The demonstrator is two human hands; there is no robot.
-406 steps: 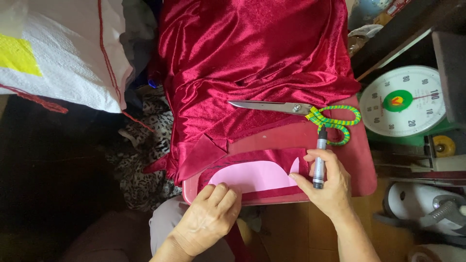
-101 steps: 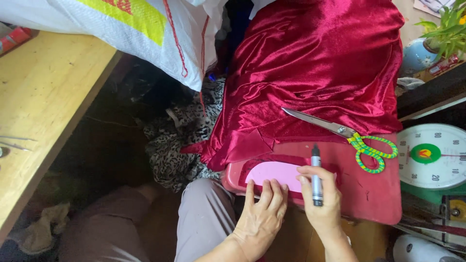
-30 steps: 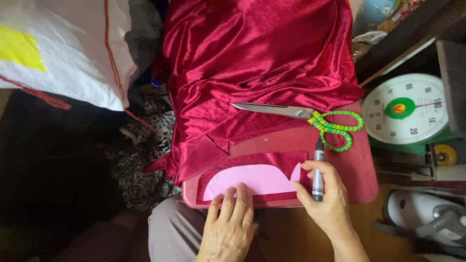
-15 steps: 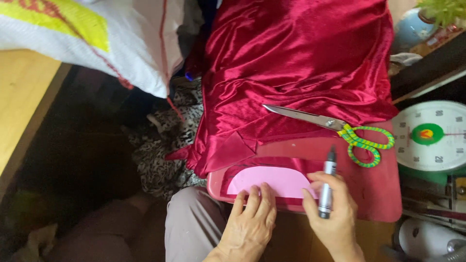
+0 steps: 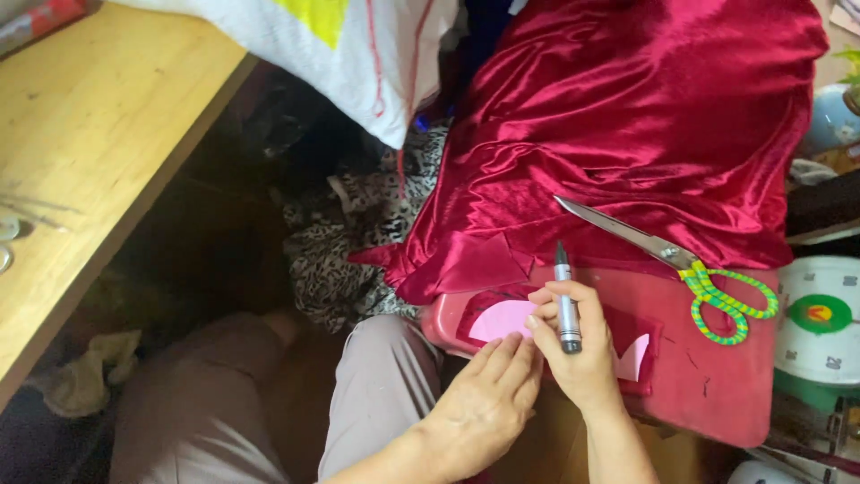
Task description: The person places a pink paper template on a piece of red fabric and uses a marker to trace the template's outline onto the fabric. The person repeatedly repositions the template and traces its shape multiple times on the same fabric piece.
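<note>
- head view: right hand [image 5: 573,358] is wrapped round a grey marker [image 5: 565,300], tip pointing to 12 o'clock
- left hand [image 5: 484,403] lies flat, fingers together, on the pink template [image 5: 500,318] at the red surface [image 5: 717,376]'s 9 o'clock edge
- scissors [image 5: 681,264] lie at 2 o'clock from the marker

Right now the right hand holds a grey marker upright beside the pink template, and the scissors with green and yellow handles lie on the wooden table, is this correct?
Not quite. The right hand does hold the grey marker upright beside the pink template, but the scissors lie on the red stool at the edge of the red satin fabric, not on the wooden table. The head view shows it.
</note>
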